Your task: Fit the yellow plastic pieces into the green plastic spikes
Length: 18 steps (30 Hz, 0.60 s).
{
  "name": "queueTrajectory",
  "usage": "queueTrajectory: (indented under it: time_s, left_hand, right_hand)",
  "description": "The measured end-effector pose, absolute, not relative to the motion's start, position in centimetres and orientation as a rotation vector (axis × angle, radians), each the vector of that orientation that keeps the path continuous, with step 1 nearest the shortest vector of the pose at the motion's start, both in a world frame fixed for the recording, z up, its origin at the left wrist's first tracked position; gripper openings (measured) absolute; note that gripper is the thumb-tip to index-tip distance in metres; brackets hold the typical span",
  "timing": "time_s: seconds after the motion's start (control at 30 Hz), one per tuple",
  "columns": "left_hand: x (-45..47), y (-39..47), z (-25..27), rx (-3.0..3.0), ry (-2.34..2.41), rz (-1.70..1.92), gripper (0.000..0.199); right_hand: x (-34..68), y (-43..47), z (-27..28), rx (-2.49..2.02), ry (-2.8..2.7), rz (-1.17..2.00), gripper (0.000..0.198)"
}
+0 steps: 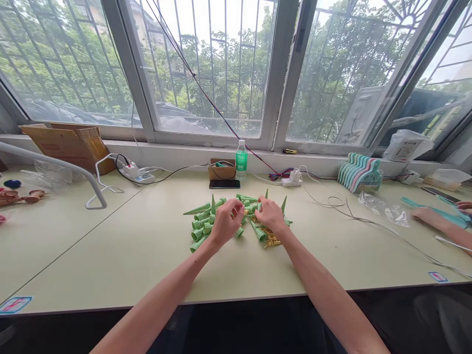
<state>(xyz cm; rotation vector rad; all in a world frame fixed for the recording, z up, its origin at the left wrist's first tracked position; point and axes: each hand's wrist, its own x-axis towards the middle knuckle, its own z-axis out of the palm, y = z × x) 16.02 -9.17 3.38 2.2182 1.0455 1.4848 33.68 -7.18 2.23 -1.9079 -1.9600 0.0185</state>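
Note:
On the table in front of me lies a pile of green plastic cones, some on their sides and a few pointing up. Over the right part of this pile my left hand is curled, thumb and fingertips drawn together; whatever they pinch is too small to make out. My right hand reaches down among the cones opposite it, its fingers bent inward, and their grip is partly hidden. Beneath the right wrist are small yellow plastic pieces, with a green cone lying beside them.
Behind the pile are a black phone, a small cardboard box and a green-labelled bottle. Cables and a power strip run along the sill. Hangers stand right, near another person's hand. A grey metal bar crosses the left.

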Motion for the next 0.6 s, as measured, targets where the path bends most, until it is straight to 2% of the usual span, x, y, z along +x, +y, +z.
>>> queueTrajectory:
  time_s: [0.6]
  left_hand:
    - [15.98,-9.3,3.52,2.216,1.043,1.46,0.015]
  right_hand:
    - [33.51,-7.47,2.54,-1.94,-1.988,-0.001,0.028]
